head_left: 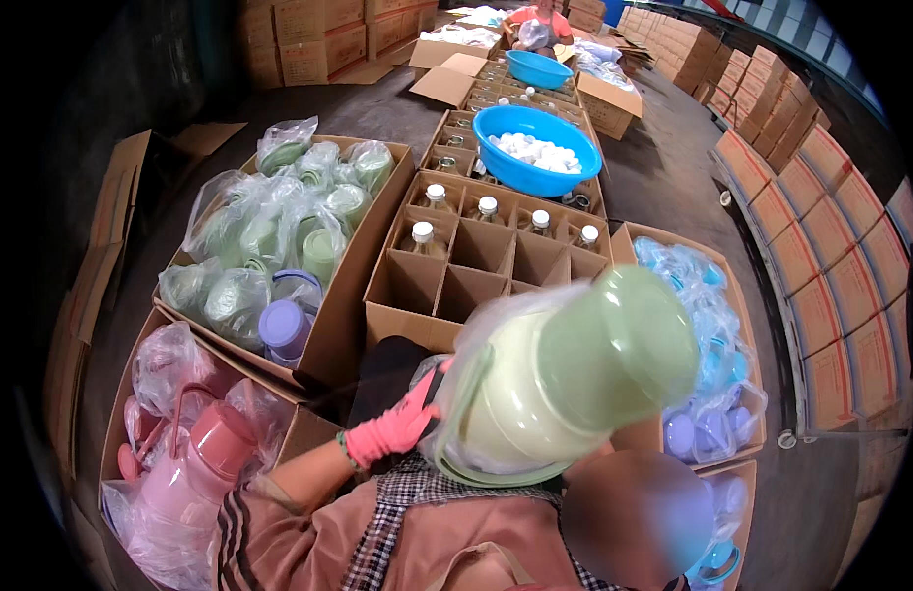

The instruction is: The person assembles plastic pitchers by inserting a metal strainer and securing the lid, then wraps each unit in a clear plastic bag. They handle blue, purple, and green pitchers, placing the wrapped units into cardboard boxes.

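Observation:
A vacuum flask (pixel 506 384) with a cream body and a large pale green cap (pixel 624 340) is tilted in front of my chest, the cap up and to the right. A clear plastic bag (pixel 466 360) wraps part of its body, and its green handle faces left. My left hand (pixel 392 426), in a pink glove, is closed at the bag's edge beside the flask's lower left side. My right hand is hidden behind the flask. Just ahead stands a divided carton (pixel 417 320) holding several white-capped glass bottles (pixel 488 209) in its far cells; several nearer cells show bare cardboard.
Left, a carton (pixel 323 340) holds bagged green flasks and a purple one; nearer, another holds pink flasks (pixel 195 453). Cartons of blue and purple flasks (pixel 712 428) stand right. Blue basins (pixel 496 163), one with white caps, sit farther ahead. A person (pixel 540 25) works beyond; stacked cartons (pixel 821 212) stand right.

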Demonstrator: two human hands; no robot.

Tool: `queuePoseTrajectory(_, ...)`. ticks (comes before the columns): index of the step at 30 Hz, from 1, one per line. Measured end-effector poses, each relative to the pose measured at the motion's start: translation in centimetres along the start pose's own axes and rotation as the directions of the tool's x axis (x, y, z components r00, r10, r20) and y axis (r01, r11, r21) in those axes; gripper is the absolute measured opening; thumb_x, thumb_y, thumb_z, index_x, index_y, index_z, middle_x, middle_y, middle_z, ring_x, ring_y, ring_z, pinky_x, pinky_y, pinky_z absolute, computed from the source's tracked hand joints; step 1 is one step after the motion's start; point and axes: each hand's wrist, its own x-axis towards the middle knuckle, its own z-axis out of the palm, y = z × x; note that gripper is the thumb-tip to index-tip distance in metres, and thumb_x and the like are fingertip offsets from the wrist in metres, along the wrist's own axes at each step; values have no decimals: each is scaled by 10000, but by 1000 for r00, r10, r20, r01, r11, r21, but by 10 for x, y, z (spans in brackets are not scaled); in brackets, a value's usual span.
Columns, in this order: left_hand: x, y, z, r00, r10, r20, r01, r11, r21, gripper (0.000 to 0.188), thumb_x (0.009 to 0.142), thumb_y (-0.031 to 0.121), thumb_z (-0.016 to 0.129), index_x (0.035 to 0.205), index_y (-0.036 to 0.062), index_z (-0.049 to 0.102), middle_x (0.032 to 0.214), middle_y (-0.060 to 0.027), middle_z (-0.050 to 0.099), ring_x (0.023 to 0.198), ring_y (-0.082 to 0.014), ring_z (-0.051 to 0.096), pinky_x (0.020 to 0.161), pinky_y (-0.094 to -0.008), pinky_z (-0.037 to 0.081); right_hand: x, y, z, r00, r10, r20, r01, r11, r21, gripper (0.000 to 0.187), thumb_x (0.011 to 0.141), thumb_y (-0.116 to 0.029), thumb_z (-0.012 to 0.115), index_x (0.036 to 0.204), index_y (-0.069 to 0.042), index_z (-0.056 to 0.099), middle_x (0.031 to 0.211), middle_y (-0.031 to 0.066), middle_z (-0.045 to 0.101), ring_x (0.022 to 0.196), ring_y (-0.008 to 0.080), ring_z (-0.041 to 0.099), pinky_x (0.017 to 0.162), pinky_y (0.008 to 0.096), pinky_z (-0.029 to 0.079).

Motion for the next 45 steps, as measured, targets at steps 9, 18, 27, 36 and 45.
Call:
queuePoseTrajectory(9, 117, 17, -40, 941, -262, 216, 338, 759, -556, 506, 846, 292, 508, 1242, 6, 376, 1126, -79, 504, 1056, -128, 449, 917, -273, 356, -4, 5, -9, 998, 31, -49, -32, 999, -34, 643, 823, -509, 425, 1231, -22, 323, 1217, 94, 418, 1119, 226, 405, 978, 392, 285)
queuePoseTrajectory(18, 173, 53, -7, 641, -44, 766, 521, 758, -393, 384, 757, 189, 629, 1075, -8, 544, 1053, -36, 571, 951, -88, 500, 875, -264, 373, -13, 23, -4, 998, 35, -47, -34, 999, 23, 678, 819, -526, 424, 1258, -22, 311, 1245, 86, 408, 1133, 222, 397, 986, 386, 279)
queuePoseTrajectory(27, 92, 15, -10, 956, -286, -72, 285, 958, -20, 389, 685, 224, 695, 962, -12, 556, 890, -143, 593, 807, -243, 564, 745, -304, 433, -98, -214, -82, 717, -663, -213, 617, 747, -247, 545, 794, -378, 523, 1188, -21, 400, 1271, 145, 384, 1149, 268, 391, 956, 393, 316)
queuePoseTrajectory(36, 59, 8, 14, 983, -73, -170, 130, 926, 354, 452, 639, 201, 697, 985, -19, 505, 932, -178, 538, 930, -362, 483, 843, -412, 376, -78, -276, -69, 953, -233, 194, 298, 597, -745, 633, 659, -181, 684, 1215, -37, 419, 1197, 155, 466, 1084, 224, 468, 892, 326, 372)
queuePoseTrajectory(45, 36, 5, 23, 964, 138, -226, -11, 873, 487, 462, 608, 201, 704, 972, -2, 504, 935, -170, 529, 933, -366, 467, 841, -426, 375, -61, -269, -101, 950, 310, 31, -184, 639, -747, 478, 807, -477, 487, 946, -25, 560, 822, 103, 531, 796, 218, 502, 815, 285, 385)
